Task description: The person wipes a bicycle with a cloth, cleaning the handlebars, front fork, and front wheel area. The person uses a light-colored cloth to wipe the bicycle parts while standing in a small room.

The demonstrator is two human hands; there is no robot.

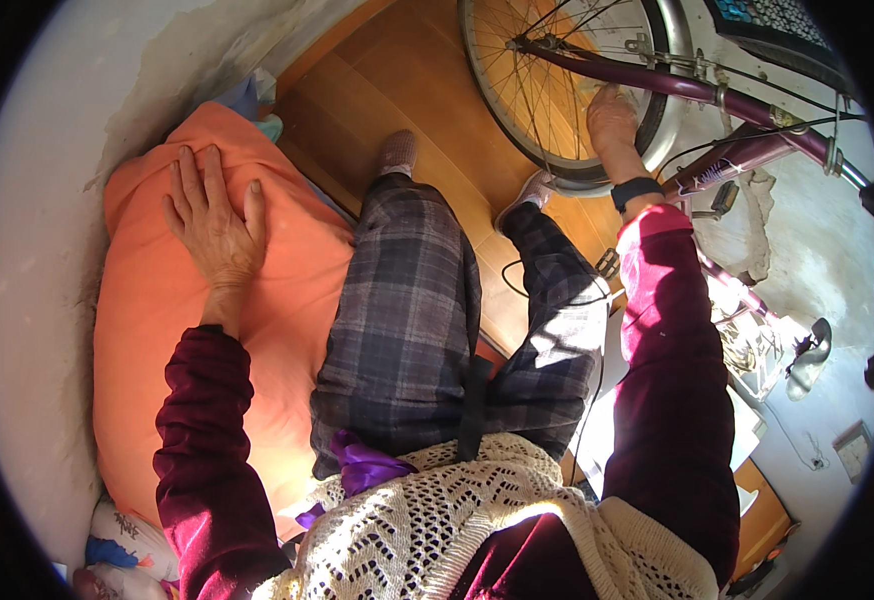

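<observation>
My left hand point(215, 214) lies palm down, fingers spread, on a large bundle covered in orange cloth point(287, 300). It holds nothing. My right hand point(612, 124) is by the front wheel point(512, 112) of a purple bicycle point(692, 86), over the tyre and spokes and below the fork. Its fingers are curled and partly hidden, so whether it grips anything is unclear. A dark band circles that wrist. The bicycle's handlebar basket point(774, 22) shows at the upper right.
A wall point(39, 247) with peeling plaster runs along the left. My slippered feet stand on wood-look flooring point(422, 82). The bicycle's pedal point(608, 262) and a thin black cable point(512, 281) are near my right leg. Several bags point(133, 536) lie at the lower left.
</observation>
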